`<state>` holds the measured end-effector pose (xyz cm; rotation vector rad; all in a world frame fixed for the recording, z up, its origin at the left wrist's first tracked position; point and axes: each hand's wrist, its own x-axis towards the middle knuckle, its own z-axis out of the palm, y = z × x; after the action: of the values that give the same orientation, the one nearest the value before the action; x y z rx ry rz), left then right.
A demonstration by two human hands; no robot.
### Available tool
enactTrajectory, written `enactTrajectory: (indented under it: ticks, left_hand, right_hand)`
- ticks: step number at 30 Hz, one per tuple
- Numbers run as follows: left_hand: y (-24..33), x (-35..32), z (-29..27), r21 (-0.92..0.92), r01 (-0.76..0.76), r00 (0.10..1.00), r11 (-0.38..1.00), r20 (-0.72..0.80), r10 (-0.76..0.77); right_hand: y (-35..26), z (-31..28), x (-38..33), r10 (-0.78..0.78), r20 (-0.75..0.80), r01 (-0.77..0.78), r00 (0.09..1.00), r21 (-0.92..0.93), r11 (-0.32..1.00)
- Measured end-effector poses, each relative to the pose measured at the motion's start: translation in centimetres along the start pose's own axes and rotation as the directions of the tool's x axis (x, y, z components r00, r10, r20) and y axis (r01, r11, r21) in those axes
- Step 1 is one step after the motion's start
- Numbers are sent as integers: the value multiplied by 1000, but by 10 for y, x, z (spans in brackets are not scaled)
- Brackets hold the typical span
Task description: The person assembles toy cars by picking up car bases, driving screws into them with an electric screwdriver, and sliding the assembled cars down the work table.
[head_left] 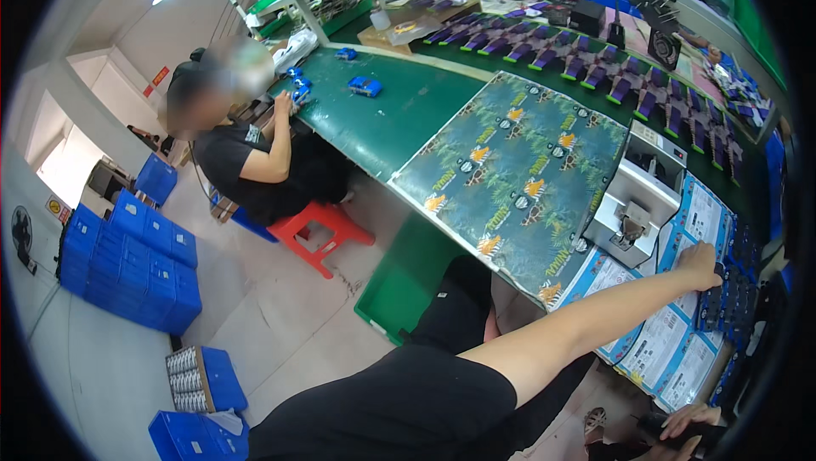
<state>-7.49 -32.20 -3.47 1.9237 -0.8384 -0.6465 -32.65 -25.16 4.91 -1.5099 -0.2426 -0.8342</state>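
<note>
My left arm, in a black short sleeve, stretches across to the right side of the bench. My left hand (699, 265) is there, its fingers curled closed on a dark plastic part at the edge of a group of black-and-blue plastic parts (722, 305). The fingertips are partly hidden. Under the parts lie printed blue-and-white sheets (659, 349). Just beyond my hand stands a silver bench machine (633, 202). My right hand does not show; a pair of hands (693, 421) with a dark object at the lower right appears to be another person's.
A patterned sheet (518, 172) covers the bench left of the machine. Blue toy cars (365, 86) lie on the green tabletop (374, 125), where a co-worker sits on a red stool (319, 231). Purple parts (599, 70) line the far side. Blue crates (127, 265) stand on the floor.
</note>
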Motion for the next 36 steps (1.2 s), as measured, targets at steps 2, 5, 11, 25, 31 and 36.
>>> enactTrajectory:
  ticks: [2,5,11,25,31,36]
  left_hand:
    - [-3,8,1,16,14,1000,1000,15,-15]
    - [-16,4,6,-239,-83,966,967,-258,19]
    - [-29,-123,-61,-410,-493,870,768,-231,435]
    - [-142,-247,-223,-972,-216,909,-92,-166,-383]
    - [-165,-236,-219,-925,-257,900,280,-335,-280]
    - [-159,-236,-206,-819,-257,930,513,-353,-99]
  right_hand:
    - [3,7,9,-1,55,0,998,33,999]
    - [15,14,21,15,112,-25,994,81,996]
    - [22,11,12,74,-39,-72,997,57,996]
    - [96,66,106,-10,-149,27,989,110,994]
    - [127,137,155,-24,-188,64,982,207,976]
    - [118,152,172,-139,-180,151,974,52,987]
